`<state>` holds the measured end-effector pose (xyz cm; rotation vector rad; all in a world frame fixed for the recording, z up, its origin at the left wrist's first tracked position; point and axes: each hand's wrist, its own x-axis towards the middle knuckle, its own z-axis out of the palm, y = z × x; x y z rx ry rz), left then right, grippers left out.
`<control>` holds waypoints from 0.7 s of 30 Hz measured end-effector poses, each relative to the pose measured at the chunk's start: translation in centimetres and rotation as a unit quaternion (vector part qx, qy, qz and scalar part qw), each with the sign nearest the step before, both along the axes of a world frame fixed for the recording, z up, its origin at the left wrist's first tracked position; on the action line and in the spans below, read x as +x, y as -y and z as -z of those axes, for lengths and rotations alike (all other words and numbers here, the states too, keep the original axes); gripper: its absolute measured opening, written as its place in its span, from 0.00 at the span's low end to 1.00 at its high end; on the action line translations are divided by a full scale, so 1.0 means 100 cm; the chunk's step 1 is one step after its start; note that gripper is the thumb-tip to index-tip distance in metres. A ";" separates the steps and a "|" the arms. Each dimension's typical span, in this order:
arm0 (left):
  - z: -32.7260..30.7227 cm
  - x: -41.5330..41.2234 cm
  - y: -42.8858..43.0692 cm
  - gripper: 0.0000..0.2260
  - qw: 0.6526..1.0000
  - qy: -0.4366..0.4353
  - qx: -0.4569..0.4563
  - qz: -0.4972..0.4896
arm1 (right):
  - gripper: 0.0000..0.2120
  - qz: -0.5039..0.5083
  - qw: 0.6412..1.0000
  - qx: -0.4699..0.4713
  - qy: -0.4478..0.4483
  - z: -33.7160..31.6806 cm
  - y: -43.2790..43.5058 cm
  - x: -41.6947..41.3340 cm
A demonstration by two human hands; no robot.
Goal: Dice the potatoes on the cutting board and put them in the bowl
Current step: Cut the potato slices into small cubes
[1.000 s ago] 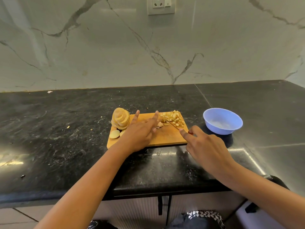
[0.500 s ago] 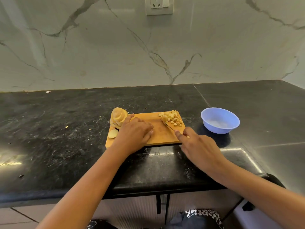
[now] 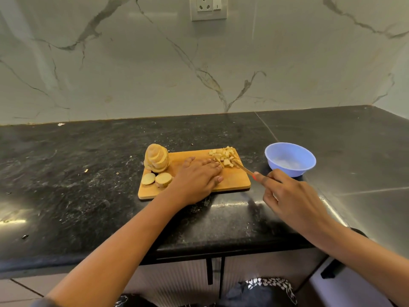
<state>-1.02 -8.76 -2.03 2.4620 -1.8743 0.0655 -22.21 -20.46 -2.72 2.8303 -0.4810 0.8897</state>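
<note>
Worktop (image 3: 66,185): diced potato (image 3: 223,157) on far right corner of board (image 3: 234,180); left hand (image 3: 197,180) flat beside it; right hand (image 3: 290,196) grips knife (image 3: 243,168) (tip in heap), nearer bowl (image 3: 305,167) at right.

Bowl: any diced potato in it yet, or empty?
Empty of potato: the bowl shows only its pale blue inside. The diced pieces lie heaped on the cutting board.

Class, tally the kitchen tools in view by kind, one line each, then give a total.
wooden cutting board: 1
blue bowl: 1
knife: 1
Total: 3
</note>
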 end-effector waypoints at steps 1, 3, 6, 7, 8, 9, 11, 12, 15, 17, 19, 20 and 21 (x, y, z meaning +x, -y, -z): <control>0.001 0.000 -0.002 0.22 1.000 -0.001 -0.006 -0.001 | 0.19 -0.004 1.000 -0.006 0.004 0.001 0.001 -0.001; 0.002 0.002 -0.007 0.21 0.999 -0.003 -0.031 -0.004 | 0.17 -0.022 1.000 -0.009 0.009 0.002 0.001 -0.003; 0.006 0.006 -0.015 0.18 0.996 0.007 -0.087 -0.014 | 0.18 -0.074 0.997 -0.018 -0.006 0.004 0.000 -0.001; 0.007 0.008 -0.017 0.19 0.995 0.011 -0.099 -0.020 | 0.17 -0.088 0.996 -0.024 -0.017 0.006 0.000 0.001; 0.007 0.010 -0.019 0.21 0.994 0.012 -0.105 -0.025 | 0.18 -0.097 0.994 -0.033 -0.028 0.007 -0.001 0.004; 0.006 0.011 -0.020 0.24 0.994 0.012 -0.103 -0.027 | 0.18 -0.101 0.993 -0.041 -0.037 0.007 -0.001 0.007; 0.005 0.011 -0.021 0.25 0.995 0.011 -0.097 -0.024 | 0.20 -0.091 0.994 -0.045 -0.040 0.008 0.003 0.012; 0.005 0.010 -0.020 0.26 0.995 0.009 -0.098 -0.018 | 0.21 -0.084 0.995 -0.044 -0.035 0.008 0.006 0.012; 0.006 0.007 -0.020 0.29 0.995 0.005 -0.103 0.004 | 0.22 -0.078 0.995 -0.055 -0.025 0.007 0.013 0.004; 0.008 0.004 -0.018 0.32 0.996 0.004 -0.093 0.012 | 0.22 -0.081 0.993 -0.078 -0.026 0.007 0.014 -0.003; 0.009 0.000 -0.015 0.33 0.996 0.016 -0.080 0.024 | 0.21 -0.085 0.991 -0.104 -0.027 0.008 0.013 -0.006; 0.010 -0.002 -0.013 0.33 0.996 0.026 -0.073 0.034 | 0.20 -0.087 0.990 -0.112 -0.024 0.008 0.013 -0.007; 0.010 -0.004 -0.009 0.34 0.996 0.036 -0.067 0.041 | 0.18 -0.088 0.989 -0.115 -0.020 0.008 0.013 -0.007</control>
